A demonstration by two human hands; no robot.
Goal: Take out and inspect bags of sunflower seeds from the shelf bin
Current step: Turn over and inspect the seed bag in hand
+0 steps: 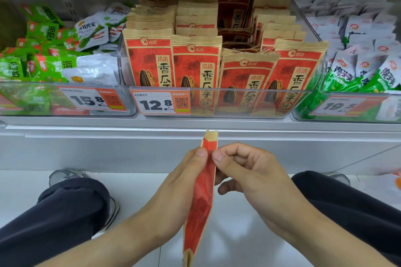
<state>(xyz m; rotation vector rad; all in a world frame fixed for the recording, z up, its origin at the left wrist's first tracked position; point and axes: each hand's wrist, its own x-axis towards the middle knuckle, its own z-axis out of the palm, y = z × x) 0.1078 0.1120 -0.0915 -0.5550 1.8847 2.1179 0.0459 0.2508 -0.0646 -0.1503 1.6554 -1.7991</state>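
One bag [200,197] was out of the bin [217,102] and held edge-on to the camera, well below the shelf [195,128] and above the floor [238,234]. The step in hand was judged to be inspection, not removal.

The left hand [173,182] held the bag along its left face, thumb pressed near the upper end. The right hand [245,171] pinched the same upper end from the other side, its fingers [219,155] curled and the thumb tip meeting the bag's edge. Both hands were closed on the bag; neither was free.

The bin, of clear plastic, stood on the shelf between two neighbouring bins of other snacks. It was packed with upright bags in several rows, with a price tag [159,102] on its front wall.

Only the narrow edge of the held bag faced the camera, so neither printed face could be read. The next move was judged to call for a turn of the bag about its long axis, to bring a flat face into sight, with both pinches kept light enough not to crease the paper.
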